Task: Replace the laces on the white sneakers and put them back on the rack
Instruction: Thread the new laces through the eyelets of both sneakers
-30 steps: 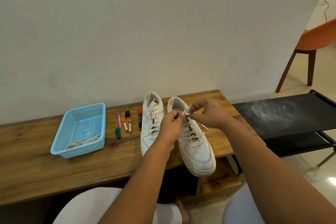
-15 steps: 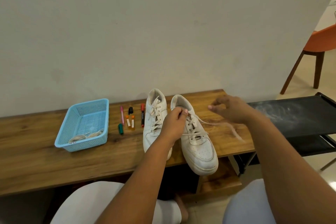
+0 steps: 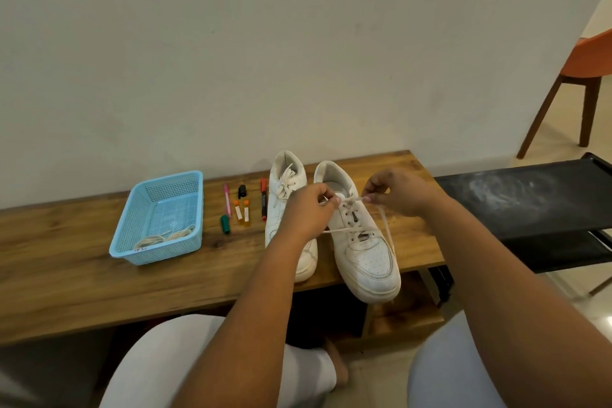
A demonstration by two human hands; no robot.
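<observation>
Two white sneakers stand side by side on the wooden bench (image 3: pixel 66 278), toes toward me. The left sneaker (image 3: pixel 284 182) is laced and tied. The right sneaker (image 3: pixel 367 258) has its lace partly loosened, and its toe juts over the bench's front edge. My left hand (image 3: pixel 308 209) pinches the lace at the upper eyelets on the shoe's left side. My right hand (image 3: pixel 397 192) pinches the other stretch of lace (image 3: pixel 385 225) just right of the tongue; a loose end trails down the shoe's right side. The black fabric shoe rack (image 3: pixel 530 199) stands to the right of the bench.
A light blue plastic basket (image 3: pixel 159 219) with coiled laces inside sits on the bench's left part. Several markers (image 3: pixel 243 209) lie between the basket and the shoes. An orange chair (image 3: pixel 586 76) stands at the far right. My knees are below the bench's front edge.
My right hand pulled a length of lace out to the right, then came back to the eyelets of the right sneaker. My left hand stayed at the lace near the tongue.
</observation>
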